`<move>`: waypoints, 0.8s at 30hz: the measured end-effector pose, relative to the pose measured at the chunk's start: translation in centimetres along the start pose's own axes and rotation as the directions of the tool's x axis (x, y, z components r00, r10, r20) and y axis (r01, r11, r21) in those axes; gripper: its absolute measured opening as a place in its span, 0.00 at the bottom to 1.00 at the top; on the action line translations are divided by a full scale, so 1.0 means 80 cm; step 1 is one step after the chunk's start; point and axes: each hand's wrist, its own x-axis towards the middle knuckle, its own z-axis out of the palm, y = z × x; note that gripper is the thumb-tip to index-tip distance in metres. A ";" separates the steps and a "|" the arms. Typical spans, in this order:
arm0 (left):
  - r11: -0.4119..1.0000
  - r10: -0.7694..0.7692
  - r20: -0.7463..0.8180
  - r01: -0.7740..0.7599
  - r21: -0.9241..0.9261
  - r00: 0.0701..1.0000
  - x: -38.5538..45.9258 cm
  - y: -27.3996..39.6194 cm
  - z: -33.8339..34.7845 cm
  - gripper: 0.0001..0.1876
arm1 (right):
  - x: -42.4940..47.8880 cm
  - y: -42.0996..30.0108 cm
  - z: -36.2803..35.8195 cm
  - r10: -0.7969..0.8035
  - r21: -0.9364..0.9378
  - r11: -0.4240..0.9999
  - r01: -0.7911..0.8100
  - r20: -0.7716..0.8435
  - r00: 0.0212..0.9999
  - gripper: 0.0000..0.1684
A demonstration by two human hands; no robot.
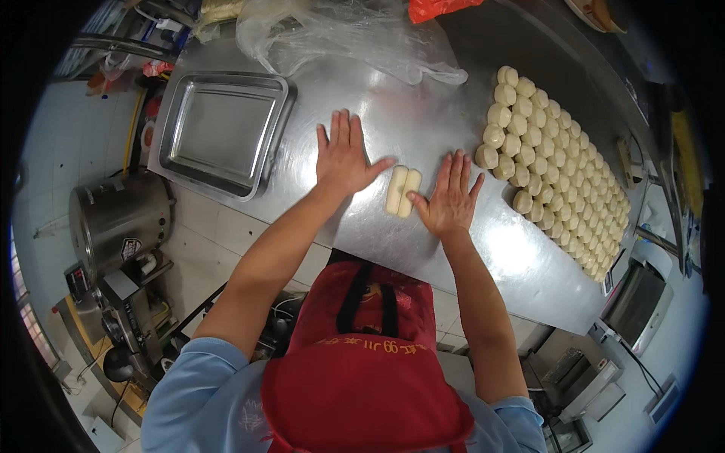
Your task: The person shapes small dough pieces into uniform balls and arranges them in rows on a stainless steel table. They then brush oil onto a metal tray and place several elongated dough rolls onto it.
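Two short dough logs lie side by side, touching, on the stainless steel table between my hands. My left hand is to their left, palm down with the fingers spread, its thumb pointing to the upper end of the left log. To their right, my right hand is also palm down, its thumb tip at the side of the right log. Neither hand grips anything. Many pale dough pieces, shiny on the surface, stand in close rows at the right of the table.
An empty rectangular metal tray rests at the table's left end. Crumpled clear plastic sheeting and a red plastic bag lie along the far side. A steel cylindrical appliance stands on the left, beyond the table.
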 end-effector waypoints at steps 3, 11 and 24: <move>0.997 0.080 0.305 -0.076 -0.026 0.949 -0.083 0.013 -0.035 0.60 | -0.092 -0.003 0.009 -0.065 0.095 0.994 0.054 0.117 0.991 0.66; 0.997 0.059 0.159 -0.050 -0.055 0.986 -0.101 0.010 -0.023 0.57 | -0.101 -0.004 0.004 -0.073 0.100 0.993 0.061 0.121 0.990 0.64; 0.969 0.220 0.161 -0.197 -0.150 0.962 -0.210 0.001 -0.030 0.56 | -0.196 -0.008 0.009 -0.109 0.178 0.982 0.071 0.214 0.971 0.63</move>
